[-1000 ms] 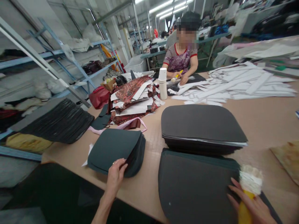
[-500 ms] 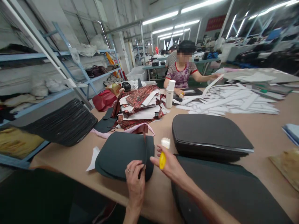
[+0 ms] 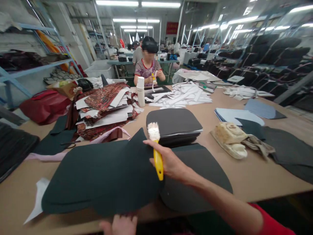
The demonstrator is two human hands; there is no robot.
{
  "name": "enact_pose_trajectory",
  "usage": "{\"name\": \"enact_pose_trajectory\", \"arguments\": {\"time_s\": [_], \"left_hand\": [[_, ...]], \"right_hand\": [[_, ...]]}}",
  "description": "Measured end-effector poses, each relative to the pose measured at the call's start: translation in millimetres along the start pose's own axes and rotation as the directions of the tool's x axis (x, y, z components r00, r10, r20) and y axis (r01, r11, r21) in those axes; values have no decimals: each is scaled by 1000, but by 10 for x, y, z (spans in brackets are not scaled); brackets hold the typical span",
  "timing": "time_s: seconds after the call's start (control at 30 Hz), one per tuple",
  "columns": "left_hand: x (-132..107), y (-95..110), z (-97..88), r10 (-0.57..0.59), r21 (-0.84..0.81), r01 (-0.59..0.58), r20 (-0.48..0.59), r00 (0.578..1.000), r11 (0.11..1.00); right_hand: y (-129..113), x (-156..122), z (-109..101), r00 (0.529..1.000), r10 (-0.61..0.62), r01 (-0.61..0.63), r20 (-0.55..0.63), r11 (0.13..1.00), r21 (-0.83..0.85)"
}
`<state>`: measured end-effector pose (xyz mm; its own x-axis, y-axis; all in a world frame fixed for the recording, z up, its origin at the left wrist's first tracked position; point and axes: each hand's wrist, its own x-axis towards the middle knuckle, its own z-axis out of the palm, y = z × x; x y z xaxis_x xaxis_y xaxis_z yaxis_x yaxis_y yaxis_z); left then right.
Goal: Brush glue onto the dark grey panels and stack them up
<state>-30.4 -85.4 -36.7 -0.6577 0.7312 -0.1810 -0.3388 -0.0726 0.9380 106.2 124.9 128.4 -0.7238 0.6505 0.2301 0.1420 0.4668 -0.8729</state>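
My right hand (image 3: 171,160) is closed around a brush (image 3: 158,160) with a yellow handle and whitish bristles pointing up. Its thumb and fingers also lie against the right edge of a dark green flat panel (image 3: 122,169) with rounded corners, whose far right corner is raised. Beneath that piece, at the left, another dark green panel (image 3: 70,173) lies on the table. At the bottom of the view my left hand (image 3: 119,225) is closed at the near edge of the raised panel; its palm is cut off.
Stacked dark panels (image 3: 173,122) stand beyond my right hand, with more dark panels (image 3: 195,176) nearer. Red patterned scraps (image 3: 105,104), a white cup stack (image 3: 140,93) and white strips (image 3: 183,94) lie farther back. A yellowed container (image 3: 228,137) sits right. A co-worker (image 3: 148,68) sits across.
The view has swung right. The dark green panel has its right side raised, and my right hand with the brush has come to its edge. My left hand has moved down to the near edge.
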Motion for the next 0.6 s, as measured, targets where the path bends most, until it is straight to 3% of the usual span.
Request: {"name": "enact_pose_trajectory", "arguments": {"time_s": [0.07,0.13,0.23,0.33,0.43,0.5,0.6], "left_hand": [[41,158,107,-67,-55,61,-114,991,997],[83,295,300,-191,-40,187,-222,956,982],[117,309,690,-294,87,311,-167,941,946],[137,150,1069,-199,295,210,-67,978,932],[153,-7,1332,-94,483,85,-5,996,871],[141,-83,1428,-57,603,25,33,998,798],[80,-172,1468,-7,752,-66,94,996,656]], "right_hand": [[59,-214,-371,998,55,-54,29,997,-47],[195,-479,-712,990,134,-129,40,984,-123],[540,-943,-1127,980,197,-200,-37,944,-263],[1007,-1416,-1398,953,201,-272,-228,899,-344],[1446,-1798,-1535,872,272,-422,-407,840,-342],[1655,-1964,-1569,830,311,-483,-463,816,-317],[1846,-2094,-1559,831,322,-477,-454,832,-283]]}}
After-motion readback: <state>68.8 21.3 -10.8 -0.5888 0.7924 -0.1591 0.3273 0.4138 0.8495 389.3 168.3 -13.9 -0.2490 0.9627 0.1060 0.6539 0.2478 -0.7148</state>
